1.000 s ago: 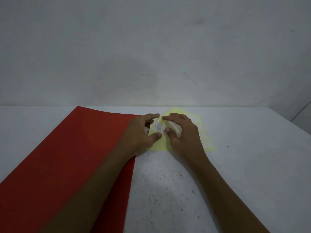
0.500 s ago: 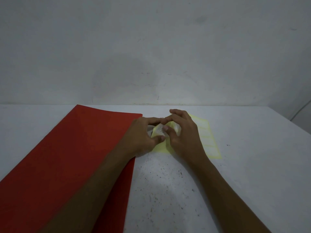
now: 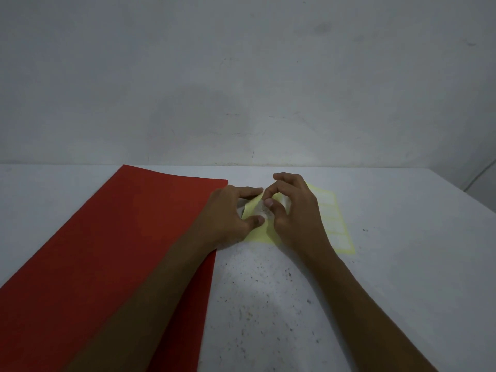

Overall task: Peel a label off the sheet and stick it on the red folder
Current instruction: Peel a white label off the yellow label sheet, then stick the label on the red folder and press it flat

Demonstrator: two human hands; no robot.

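The red folder (image 3: pixel 112 251) lies flat on the left of the white table. Just to its right lies the yellow label sheet (image 3: pixel 334 224), with white labels in a column along its right side. My left hand (image 3: pixel 228 216) pinches the sheet's raised left corner between thumb and forefinger. My right hand (image 3: pixel 298 210) pinches a white label (image 3: pixel 261 209) with dark writing at that same corner, fingertips meeting those of the left hand. Both hands hide the middle of the sheet.
The white table (image 3: pixel 402 277) is speckled with dark spots near its middle. A grey wall (image 3: pixel 241 76) rises directly behind the table's far edge. A thin cable (image 3: pixel 480 175) runs down at the far right.
The sheet has turned and settled flatter, its label column now showing at the right. My fingertips have closed together on the corner, and the written label is more covered than before.
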